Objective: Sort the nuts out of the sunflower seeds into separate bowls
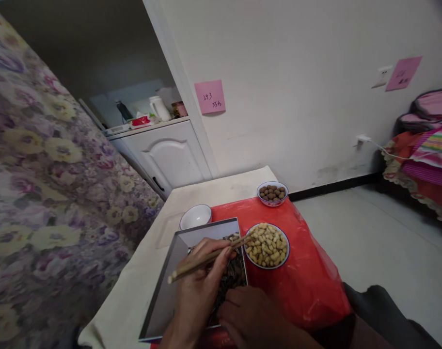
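Observation:
My left hand [202, 281] is closed around a pair of wooden chopsticks [202, 262]. Their tips reach right, over the left rim of a bowl of unshelled peanuts [267, 246]; whether a peanut is pinched between them I cannot tell. Under this hand lies a shallow rectangular box [165, 286] with grey inner walls. Dark striped seeds, looking like sunflower seeds [237, 274], fill its right side, partly hidden by my hands. My right hand [250, 310] is curled at the box's near right corner, its fingertips hidden.
A white bowl [196, 216] stands behind the box. Farther right is a bowl of round brown nuts [272, 193]. Red plastic sheeting [301, 281] covers part of the cream-covered table [134, 271]. A floral curtain [61, 194] hangs left; a wall [297, 97] rises behind.

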The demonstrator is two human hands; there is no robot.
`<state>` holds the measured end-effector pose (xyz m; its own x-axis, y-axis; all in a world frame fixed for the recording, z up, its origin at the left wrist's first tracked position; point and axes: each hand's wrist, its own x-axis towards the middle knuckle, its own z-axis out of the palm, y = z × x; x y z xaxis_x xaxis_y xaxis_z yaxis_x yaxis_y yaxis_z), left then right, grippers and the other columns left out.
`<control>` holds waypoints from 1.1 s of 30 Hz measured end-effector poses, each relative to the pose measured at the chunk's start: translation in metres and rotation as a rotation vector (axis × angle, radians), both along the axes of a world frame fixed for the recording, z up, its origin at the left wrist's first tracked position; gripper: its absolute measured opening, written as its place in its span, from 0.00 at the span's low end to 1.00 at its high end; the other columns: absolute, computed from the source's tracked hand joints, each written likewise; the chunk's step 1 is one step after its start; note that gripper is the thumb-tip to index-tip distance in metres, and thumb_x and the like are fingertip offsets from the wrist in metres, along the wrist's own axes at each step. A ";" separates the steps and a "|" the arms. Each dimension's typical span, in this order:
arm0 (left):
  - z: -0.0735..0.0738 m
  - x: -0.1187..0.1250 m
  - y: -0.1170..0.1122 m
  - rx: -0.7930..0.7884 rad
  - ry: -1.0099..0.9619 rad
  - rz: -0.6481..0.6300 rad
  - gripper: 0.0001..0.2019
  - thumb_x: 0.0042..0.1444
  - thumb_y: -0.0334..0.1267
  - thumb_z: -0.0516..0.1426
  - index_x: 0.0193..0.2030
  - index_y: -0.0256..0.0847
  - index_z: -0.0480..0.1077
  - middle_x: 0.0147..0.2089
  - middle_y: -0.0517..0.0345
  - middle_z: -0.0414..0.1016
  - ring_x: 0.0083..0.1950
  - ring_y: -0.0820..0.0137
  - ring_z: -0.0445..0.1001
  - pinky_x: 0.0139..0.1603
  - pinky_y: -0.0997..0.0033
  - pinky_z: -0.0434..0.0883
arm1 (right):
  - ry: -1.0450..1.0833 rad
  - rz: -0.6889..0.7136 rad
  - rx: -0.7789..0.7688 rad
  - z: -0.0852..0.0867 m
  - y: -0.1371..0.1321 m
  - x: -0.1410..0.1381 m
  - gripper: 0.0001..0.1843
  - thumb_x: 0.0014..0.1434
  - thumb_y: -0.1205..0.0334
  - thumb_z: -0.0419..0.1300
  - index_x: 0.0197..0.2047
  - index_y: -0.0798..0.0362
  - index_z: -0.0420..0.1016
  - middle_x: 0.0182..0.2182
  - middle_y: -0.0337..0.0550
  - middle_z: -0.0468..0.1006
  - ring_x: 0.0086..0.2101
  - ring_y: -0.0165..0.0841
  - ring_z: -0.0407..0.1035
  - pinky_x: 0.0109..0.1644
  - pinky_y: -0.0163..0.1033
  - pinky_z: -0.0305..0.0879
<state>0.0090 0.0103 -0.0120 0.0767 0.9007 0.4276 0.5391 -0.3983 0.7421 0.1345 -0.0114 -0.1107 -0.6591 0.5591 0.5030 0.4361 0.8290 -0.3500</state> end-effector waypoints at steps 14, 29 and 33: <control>-0.015 0.037 0.024 -0.075 -0.048 -0.099 0.06 0.61 0.39 0.58 0.40 0.44 0.77 0.35 0.60 0.75 0.37 0.70 0.75 0.38 0.73 0.71 | -0.028 0.051 -0.059 0.008 0.006 -0.005 0.06 0.56 0.69 0.59 0.35 0.55 0.77 0.32 0.45 0.81 0.29 0.35 0.73 0.29 0.35 0.62; 0.006 -0.001 0.008 0.047 -0.059 0.088 0.06 0.61 0.41 0.58 0.40 0.43 0.76 0.38 0.58 0.76 0.40 0.68 0.76 0.42 0.71 0.73 | -0.007 0.007 -0.040 -0.001 -0.001 0.002 0.04 0.58 0.69 0.59 0.33 0.52 0.68 0.32 0.38 0.76 0.32 0.33 0.70 0.33 0.35 0.60; 0.010 -0.034 0.002 0.067 -0.106 0.197 0.06 0.59 0.41 0.60 0.41 0.43 0.75 0.39 0.59 0.76 0.40 0.68 0.77 0.44 0.70 0.73 | 0.084 0.058 0.012 -0.002 -0.003 0.002 0.04 0.60 0.67 0.57 0.33 0.51 0.67 0.30 0.38 0.74 0.31 0.32 0.68 0.31 0.36 0.58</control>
